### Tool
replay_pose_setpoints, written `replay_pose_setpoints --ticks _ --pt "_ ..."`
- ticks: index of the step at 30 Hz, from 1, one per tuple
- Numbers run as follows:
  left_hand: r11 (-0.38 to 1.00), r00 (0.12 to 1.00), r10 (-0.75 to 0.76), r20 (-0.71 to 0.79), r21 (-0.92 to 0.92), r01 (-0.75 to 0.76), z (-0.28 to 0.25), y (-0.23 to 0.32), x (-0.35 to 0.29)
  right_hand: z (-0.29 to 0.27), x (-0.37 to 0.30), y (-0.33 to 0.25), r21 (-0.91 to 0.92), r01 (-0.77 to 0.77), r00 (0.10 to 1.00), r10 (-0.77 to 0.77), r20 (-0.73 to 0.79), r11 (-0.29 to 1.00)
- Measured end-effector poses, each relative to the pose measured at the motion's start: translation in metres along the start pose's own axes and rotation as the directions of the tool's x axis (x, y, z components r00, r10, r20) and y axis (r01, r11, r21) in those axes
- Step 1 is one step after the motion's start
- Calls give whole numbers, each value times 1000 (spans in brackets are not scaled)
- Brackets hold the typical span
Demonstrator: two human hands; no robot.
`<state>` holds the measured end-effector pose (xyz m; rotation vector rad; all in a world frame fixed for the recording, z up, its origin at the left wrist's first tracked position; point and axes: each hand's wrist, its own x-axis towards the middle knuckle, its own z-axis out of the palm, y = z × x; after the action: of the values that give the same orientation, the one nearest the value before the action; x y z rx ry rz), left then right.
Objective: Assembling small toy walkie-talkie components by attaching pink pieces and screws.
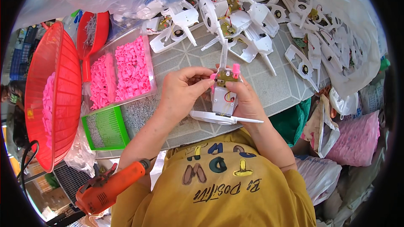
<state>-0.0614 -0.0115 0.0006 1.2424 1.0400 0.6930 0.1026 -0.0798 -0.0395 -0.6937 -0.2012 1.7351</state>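
here, white casing (219, 106), held within right fingers (239, 89)

My left forearm (145, 134) comes from below, bare, and leans inward to the right, with the left wrist (166, 111) nearly straight. The left hand (179, 88) shows me its back; its index finger (195, 72) and left thumb (202, 86) are bent toward each other in a pinch. My right forearm (273, 141), bare also, slants inward to the left. The right hand (248, 103) is closed in a grip: the right thumb (238, 87) lies on top, and the fingers underneath are mostly hidden from me.
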Motion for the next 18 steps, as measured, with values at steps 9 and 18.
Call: replay_pose_setpoints --ticks 9,18 --pt "967 981 163 -105 213 -138 3 -10 0 -3 1 4 38 14 994 -18 111 999" --pt "859 940 334 -61 429 -278 11 -6 -7 -4 1 7 97 -11 997 3 79 995"
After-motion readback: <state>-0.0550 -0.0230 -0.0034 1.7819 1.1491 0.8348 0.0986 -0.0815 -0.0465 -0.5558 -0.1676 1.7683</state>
